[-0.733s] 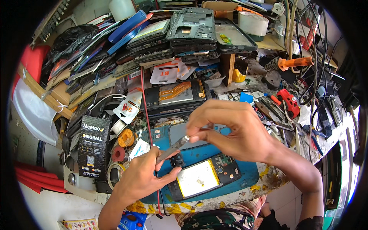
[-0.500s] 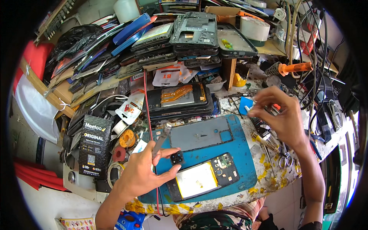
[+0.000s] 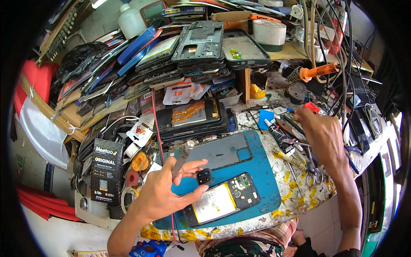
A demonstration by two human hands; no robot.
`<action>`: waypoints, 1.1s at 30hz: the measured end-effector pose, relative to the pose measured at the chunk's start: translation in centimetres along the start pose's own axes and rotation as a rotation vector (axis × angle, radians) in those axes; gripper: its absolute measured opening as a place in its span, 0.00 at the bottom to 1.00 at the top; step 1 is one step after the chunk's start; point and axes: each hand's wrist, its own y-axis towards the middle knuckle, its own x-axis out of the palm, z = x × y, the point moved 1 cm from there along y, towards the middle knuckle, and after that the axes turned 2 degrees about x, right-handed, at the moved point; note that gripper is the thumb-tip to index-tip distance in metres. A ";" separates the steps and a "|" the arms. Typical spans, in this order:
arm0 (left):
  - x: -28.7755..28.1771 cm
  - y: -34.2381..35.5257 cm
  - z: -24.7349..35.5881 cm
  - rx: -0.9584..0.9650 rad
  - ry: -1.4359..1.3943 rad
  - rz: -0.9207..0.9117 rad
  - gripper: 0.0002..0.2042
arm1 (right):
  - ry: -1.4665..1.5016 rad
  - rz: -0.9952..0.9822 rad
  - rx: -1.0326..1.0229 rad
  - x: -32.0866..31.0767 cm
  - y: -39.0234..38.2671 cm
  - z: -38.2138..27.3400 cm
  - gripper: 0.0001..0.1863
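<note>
desk (image 3: 274,216): cluttered worktop, stacked phone frames along the far edge
mat (image 3: 257,171): blue rubber work mat near the front edge
phone (image 3: 222,199): opened black smartphone with pale battery, lying on the mat's front part
right hand (image 3: 323,137): over the tool pile at the right edge, fingers curled, whether it grips anything cannot be told
left hand (image 3: 165,192): closed on a grey metal-handled screwdriver (image 3: 182,156), fingertips pinching a small black square camera module (image 3: 204,176)
advice: keep the module pinched by its edges, low above the mat, lens untouched
</note>
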 end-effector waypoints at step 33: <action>-3.0 -1.9 3.7 -0.445 -0.137 -0.148 0.22 | 1.064 0.130 0.235 -2.3 -7.6 -1.9 0.23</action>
